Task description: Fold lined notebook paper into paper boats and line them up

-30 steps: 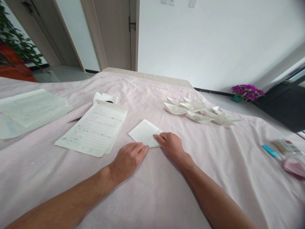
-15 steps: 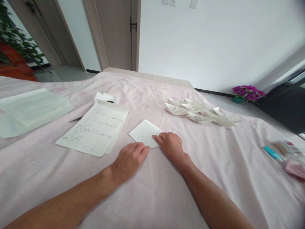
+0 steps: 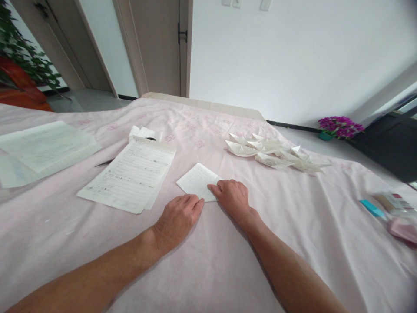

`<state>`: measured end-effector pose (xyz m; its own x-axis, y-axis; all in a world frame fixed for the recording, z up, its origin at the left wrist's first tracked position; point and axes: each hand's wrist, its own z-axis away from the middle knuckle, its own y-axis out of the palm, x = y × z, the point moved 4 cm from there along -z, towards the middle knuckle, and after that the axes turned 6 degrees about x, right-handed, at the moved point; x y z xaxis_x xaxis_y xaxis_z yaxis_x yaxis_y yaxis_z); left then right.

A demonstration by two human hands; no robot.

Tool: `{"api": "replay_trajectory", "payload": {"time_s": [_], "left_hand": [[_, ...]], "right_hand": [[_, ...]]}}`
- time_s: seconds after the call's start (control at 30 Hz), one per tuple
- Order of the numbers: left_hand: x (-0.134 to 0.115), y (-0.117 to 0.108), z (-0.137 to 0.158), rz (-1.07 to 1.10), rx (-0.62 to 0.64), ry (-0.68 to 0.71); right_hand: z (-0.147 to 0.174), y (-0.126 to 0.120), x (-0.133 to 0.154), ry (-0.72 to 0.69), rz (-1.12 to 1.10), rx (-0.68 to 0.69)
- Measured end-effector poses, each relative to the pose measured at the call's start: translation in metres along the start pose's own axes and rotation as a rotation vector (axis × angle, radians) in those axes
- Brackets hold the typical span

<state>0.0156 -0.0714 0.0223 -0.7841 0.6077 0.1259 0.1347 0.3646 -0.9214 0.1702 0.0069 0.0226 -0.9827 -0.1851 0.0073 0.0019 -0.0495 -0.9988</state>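
Flatly folded white paper, faintly lined.

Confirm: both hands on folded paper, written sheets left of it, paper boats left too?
No: the paper boats sit right of the folded paper, as the head view shows. Left hand and right hand are on that paper, written sheets to its left.

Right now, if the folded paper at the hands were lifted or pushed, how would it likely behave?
The folded paper would probably flop less than the written sheets to its left, since it is folded smaller. Being small and paper, it is likely very light. A push might slide it rather than tip it, as it lies flat on the pink cloth.
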Motion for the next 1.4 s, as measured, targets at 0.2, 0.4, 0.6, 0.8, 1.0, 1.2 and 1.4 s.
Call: {"api": "replay_trajectory", "payload": {"time_s": [0.2,0.4,0.6,0.8,1.0,1.2,1.4], "left_hand": [[-0.002,0.0,-0.003,-0.056,0.025,-0.007],[-0.003,0.001,-0.001,-0.054,0.041,0.0],[-0.004,0.0,-0.004,-0.083,0.052,0.001],[-0.004,-0.002,-0.007,-0.089,0.062,-0.008],[-0.004,0.001,-0.007,-0.113,0.08,-0.006],[-0.004,-0.001,-0.009,-0.109,0.103,-0.008],[-0.005,-0.003,-0.009,-0.114,0.126,0.001]], "right_hand": [[-0.001,0.001,0.0,-0.014,-0.014,-0.004],[-0.002,0.002,-0.002,-0.008,-0.024,-0.022],[-0.002,0.004,-0.002,-0.018,-0.024,-0.017],[0.004,0.005,0.0,-0.042,-0.047,-0.094],[0.012,0.001,0.006,-0.106,-0.043,-0.178],[0.01,0.0,0.002,-0.098,-0.004,-0.152],[0.004,0.003,-0.005,-0.083,0.023,-0.146]]}}
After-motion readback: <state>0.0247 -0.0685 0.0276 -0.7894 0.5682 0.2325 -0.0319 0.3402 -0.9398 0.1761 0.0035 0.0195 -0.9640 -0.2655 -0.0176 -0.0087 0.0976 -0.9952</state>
